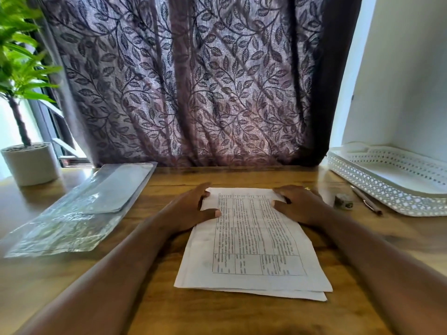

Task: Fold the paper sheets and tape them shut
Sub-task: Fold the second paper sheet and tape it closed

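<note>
Clamping flat, table-printed paper sheets [254, 252] are fingers of left hand [193, 210] and right hand [298, 205].

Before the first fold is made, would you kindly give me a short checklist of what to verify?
1. Grip: the left hand and right hand each hold a far corner of the printed white paper sheets: ok.
2. Edges squared: a lower sheet pokes out along the near edge: not ok.
3. Sheets flat on the brown wooden table: ok.
4. Tape at hand: the small clear object beside the right hand may be tape: cannot tell.
5. Space: the clear plastic sleeve and slim pen lie apart from the sheets: ok.
</note>
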Action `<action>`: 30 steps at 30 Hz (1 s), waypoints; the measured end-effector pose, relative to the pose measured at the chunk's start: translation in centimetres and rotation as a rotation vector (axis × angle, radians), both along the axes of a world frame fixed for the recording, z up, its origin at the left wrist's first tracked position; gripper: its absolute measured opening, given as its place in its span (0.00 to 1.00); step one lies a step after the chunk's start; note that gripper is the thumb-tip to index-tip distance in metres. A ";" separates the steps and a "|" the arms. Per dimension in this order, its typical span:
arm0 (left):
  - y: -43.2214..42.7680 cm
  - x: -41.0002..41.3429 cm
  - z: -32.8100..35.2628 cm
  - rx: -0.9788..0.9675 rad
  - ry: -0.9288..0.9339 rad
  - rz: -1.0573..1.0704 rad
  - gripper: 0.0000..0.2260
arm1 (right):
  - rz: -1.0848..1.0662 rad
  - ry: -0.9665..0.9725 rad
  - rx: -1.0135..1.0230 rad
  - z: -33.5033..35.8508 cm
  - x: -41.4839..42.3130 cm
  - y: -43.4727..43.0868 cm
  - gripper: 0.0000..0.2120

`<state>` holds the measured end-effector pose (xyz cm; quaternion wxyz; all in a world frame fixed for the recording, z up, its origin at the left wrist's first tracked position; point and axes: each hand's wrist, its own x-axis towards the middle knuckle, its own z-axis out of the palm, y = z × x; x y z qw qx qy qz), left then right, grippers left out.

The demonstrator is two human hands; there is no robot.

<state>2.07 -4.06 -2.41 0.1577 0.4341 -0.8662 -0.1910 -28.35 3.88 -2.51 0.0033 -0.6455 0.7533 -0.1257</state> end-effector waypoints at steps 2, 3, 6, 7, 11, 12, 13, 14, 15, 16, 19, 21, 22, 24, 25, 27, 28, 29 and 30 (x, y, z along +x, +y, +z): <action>-0.2 0.0 -0.3 -0.026 -0.024 0.004 0.39 | 0.018 -0.007 -0.007 0.2 0.0 -0.2 0.31; -0.4 -0.1 -0.5 -0.038 -0.040 0.010 0.38 | 0.014 -0.026 -0.007 0.2 0.0 -0.4 0.32; -0.5 -0.2 -0.7 -0.036 -0.082 0.020 0.38 | -0.049 -0.043 -0.010 0.1 0.2 -0.7 0.33; -0.6 -0.2 -0.8 -0.030 -0.084 0.012 0.38 | -0.065 -0.025 -0.003 0.2 0.5 -0.6 0.33; -0.9 -0.1 -0.8 -0.026 -0.070 -0.015 0.38 | -0.027 -0.037 -0.043 0.6 0.7 -0.5 0.31; -0.9 -0.1 -0.7 -0.023 -0.071 -0.015 0.39 | -0.017 -0.070 -0.068 0.7 0.7 -0.4 0.31; -1.0 -0.1 -0.7 -0.025 -0.070 -0.017 0.39 | -0.011 -0.117 -0.095 0.7 0.6 -0.3 0.31; -0.9 -0.1 -0.7 -0.030 -0.071 -0.018 0.38 | -0.010 -0.168 -0.124 0.8 0.5 -0.2 0.30; -0.9 -0.2 -0.7 -0.036 -0.074 -0.020 0.38 | -0.016 -0.213 -0.156 0.8 0.4 -0.1 0.28; -0.8 -0.2 -0.8 -0.041 -0.078 -0.020 0.37 | -0.032 -0.242 -0.184 0.8 0.5 -0.1 0.26; -0.6 -0.2 -0.8 -0.029 -0.071 -0.021 0.38 | -0.087 -0.265 -0.264 0.8 0.7 -0.2 0.23; -0.5 -0.2 -0.7 -0.037 -0.073 -0.025 0.38 | -0.118 -0.272 -0.328 1.0 0.9 -0.2 0.21; -0.6 -0.1 -0.6 -0.044 -0.077 -0.026 0.37 | -0.130 -0.285 -0.360 1.2 1.0 -0.1 0.20; -0.7 0.0 -0.7 -0.031 -0.064 -0.026 0.37 | -0.145 -0.324 -0.405 1.5 1.0 0.1 0.17; -0.7 0.0 -0.8 -0.018 -0.045 -0.029 0.37 | -0.148 -0.339 -0.417 1.5 1.0 0.3 0.15; -0.7 0.0 -0.9 -0.001 -0.015 -0.036 0.37 | -0.152 -0.375 -0.430 1.5 0.9 0.5 0.11; -0.7 -0.1 -1.0 0.006 -0.009 -0.039 0.37 | -0.153 -0.392 -0.436 1.5 0.8 0.5 0.10; -0.6 -0.1 -1.0 0.012 -0.003 -0.041 0.36 | -0.153 -0.401 -0.445 1.4 0.7 0.6 0.09; -0.5 -0.1 -1.1 0.018 0.005 -0.042 0.35 | -0.151 -0.400 -0.457 1.3 0.7 0.6 0.08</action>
